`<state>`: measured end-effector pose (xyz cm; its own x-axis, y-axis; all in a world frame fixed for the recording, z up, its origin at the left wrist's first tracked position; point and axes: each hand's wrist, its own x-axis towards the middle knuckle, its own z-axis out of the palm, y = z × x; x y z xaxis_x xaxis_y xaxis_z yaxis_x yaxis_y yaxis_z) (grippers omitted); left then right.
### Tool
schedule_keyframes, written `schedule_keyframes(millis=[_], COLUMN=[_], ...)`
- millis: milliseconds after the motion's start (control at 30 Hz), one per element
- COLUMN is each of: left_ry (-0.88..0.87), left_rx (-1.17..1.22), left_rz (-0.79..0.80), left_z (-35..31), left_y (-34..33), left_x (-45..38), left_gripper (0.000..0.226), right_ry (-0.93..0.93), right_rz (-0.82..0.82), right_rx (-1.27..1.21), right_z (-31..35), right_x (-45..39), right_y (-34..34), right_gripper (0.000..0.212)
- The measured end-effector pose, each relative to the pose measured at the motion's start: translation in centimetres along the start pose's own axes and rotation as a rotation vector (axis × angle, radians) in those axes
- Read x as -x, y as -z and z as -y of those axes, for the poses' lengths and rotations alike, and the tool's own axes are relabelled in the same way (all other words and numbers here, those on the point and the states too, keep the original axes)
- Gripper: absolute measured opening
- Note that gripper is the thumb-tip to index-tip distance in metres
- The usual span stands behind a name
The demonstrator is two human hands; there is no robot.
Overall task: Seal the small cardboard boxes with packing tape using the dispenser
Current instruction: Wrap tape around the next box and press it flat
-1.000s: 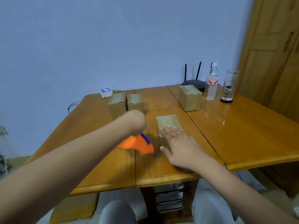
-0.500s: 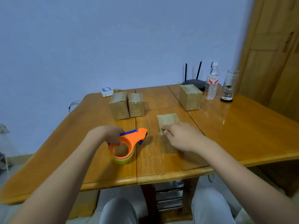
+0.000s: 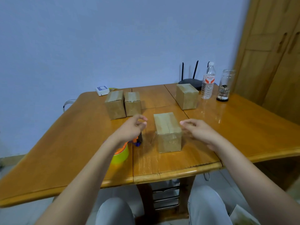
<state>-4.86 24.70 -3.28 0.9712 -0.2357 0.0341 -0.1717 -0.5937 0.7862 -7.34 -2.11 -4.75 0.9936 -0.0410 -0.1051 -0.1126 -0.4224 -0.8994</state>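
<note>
Head view. The near box [image 3: 168, 132] stands upright on the table [image 3: 81, 143], near the front edge, between the two hands. Its top runs near to far, with the flap seam along that same long axis. The left hand [image 3: 131, 129] hovers just left of the box, fingers loosely curled, holding nothing. The right hand [image 3: 197, 129] hovers just right of it, likewise loosely curled and empty; neither hand touches the box. The right hand appears slightly nearer the box wall, though the margin is small. The tape dispenser [image 3: 122, 151], orange with a yellow-green roll, lies on the table under the left forearm, so the left hand is the nearer to it. Three other boxes stand farther back: a pair [image 3: 122, 104] at left and a single box [image 3: 187, 96] at right.
</note>
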Motion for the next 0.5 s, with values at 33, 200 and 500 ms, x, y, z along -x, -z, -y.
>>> schedule_keyframes(millis=[33,200,500], left_ry=[-0.005,0.147,0.341], left_rx=[0.070,0.334,0.870], left_rz=[-0.020,0.018,-0.035], left_z=[-0.1,0.2,0.6], left_y=[-1.1,-4.1,-4.4], left_x=[0.1,0.7,1.0], left_gripper=[0.018,0.032,0.035], right_ry=[-0.061,-0.286,-0.346], right_rz=[0.056,0.205,0.177], right_rx=[-0.086,-0.555,-0.825], right_z=[-0.3,-1.0,-1.8], right_x=[-0.2,-0.9,-1.3], right_y=[-0.1,0.0,-0.1], right_gripper=[0.033,0.045,0.033])
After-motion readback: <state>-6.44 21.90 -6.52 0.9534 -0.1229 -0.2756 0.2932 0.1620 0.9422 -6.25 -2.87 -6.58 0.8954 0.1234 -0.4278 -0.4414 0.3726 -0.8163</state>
